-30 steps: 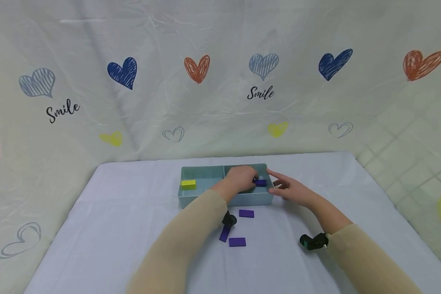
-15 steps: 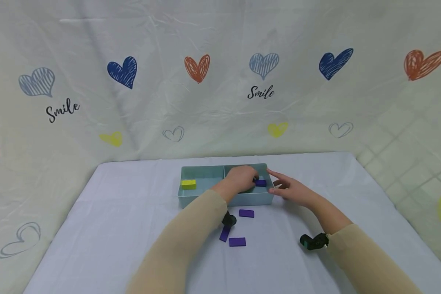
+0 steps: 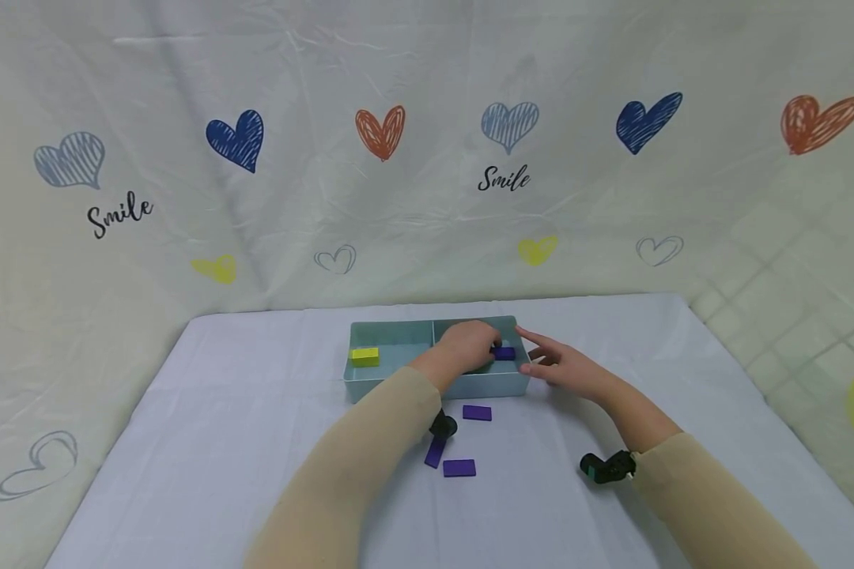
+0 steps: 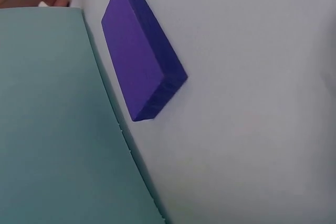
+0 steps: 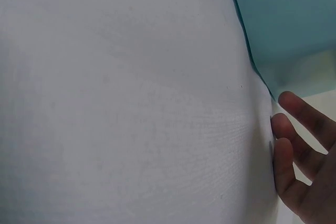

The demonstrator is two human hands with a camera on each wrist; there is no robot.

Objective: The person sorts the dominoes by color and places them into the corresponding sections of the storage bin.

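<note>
A light teal two-compartment box (image 3: 389,333) lies across the back of the white table. My left hand (image 3: 467,345) reaches into its right compartment, with the fingers bent down at the left end of a purple block (image 3: 504,353). The hand's underside is hidden in the head view, and the left wrist view does not show this hand. At the box's right end is my right hand (image 3: 565,366), index finger near the back corner and thumb near the front one. In the right wrist view, its separated fingers (image 5: 284,156) lie right beside the box wall (image 5: 294,19).
A yellow block (image 3: 365,357) sits in the left compartment. In front of the box, three purple blocks lie on the table: one close to it (image 3: 478,413), one slanted (image 3: 436,451) by the left wrist camera (image 3: 444,426), and one nearest (image 3: 459,468). A heart-printed cloth (image 3: 427,221) hangs behind.
</note>
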